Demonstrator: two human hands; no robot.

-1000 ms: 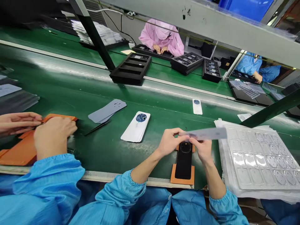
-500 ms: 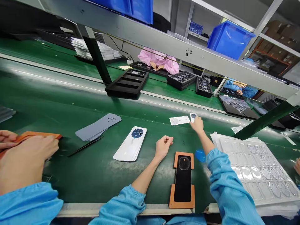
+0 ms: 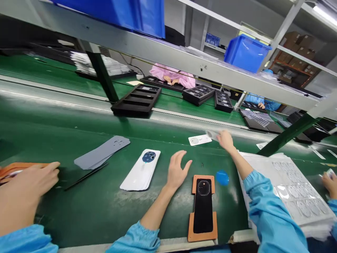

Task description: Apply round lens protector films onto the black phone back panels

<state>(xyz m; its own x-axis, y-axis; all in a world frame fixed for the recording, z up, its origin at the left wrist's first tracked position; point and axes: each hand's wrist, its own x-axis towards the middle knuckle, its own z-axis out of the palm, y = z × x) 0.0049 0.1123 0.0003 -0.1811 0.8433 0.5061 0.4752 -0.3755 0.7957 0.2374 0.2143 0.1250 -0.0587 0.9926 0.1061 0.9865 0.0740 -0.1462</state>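
Note:
My left hand hovers over the green bench with thumb and fingers apart, holding nothing. My right hand pinches a small translucent piece, blurred by motion, over the right end of a white printed strip. In front of my body, a black phone-shaped panel rests in an orange fixture. Left of my left hand lies a stack of white phone back sheets with a dark blue camera circle. A blue round film lies beside the fixture.
Grey sheets and black tweezers lie at left, near a co-worker's hand at another orange fixture. Clear trays of ring-shaped parts stand at right, by another person's hand. A slanted post rises behind.
My left hand has opened from a closed pinch. My right hand has lifted the small piece off the bench, now tilted and blurred. The blue film shows fully. The view has shifted slightly.

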